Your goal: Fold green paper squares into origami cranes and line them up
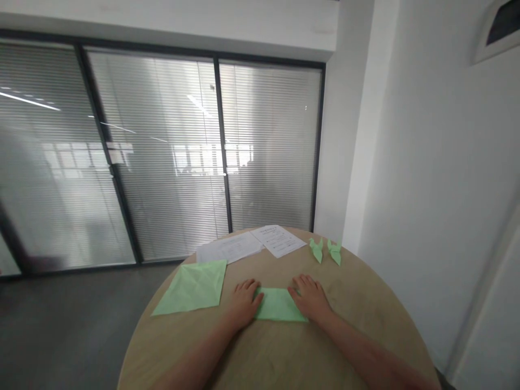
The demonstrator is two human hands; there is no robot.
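A light green sheet of paper (278, 304), folded into a rectangle, lies flat on the round wooden table in front of me. My left hand (245, 304) rests on its left end, with the fingers stretched forward and the thumb on the paper. On the right end lies my right hand (311, 297), fingers spread and pointing away from me. Both hands press down flat and grip nothing. Beneath the palms the ends of the paper are hidden.
Left of my hands lies a creased, unfolded green sheet (193, 290). White papers (229, 247) and a printed page (279, 240) are at the table's (357, 325) far edge. Two folded green paper cranes, a left crane (316, 250) and a right crane (335, 252), stand at the back right.
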